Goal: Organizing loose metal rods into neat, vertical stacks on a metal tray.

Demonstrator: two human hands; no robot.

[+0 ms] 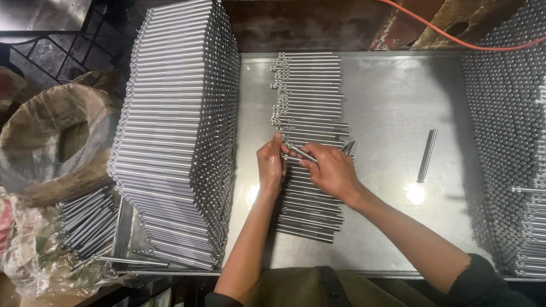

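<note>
A flat row of thin steel rods (310,102) lies side by side across the middle of a shiny metal tray (387,108). My left hand (270,165) rests on the left ends of the rods, fingers together against them. My right hand (333,170) sits just to the right, pinching one rod (301,152) that tilts across the row. Both hands cover the middle of the row; more rods show below them (310,219).
A tall stack of steel rods (170,131) fills the tray's left side. Another stack (509,142) stands at the right. One loose rod (426,155) lies alone on the tray. A wrapped coil (57,142), a bundle of rods (85,222) and an orange cable (455,37) lie outside the tray.
</note>
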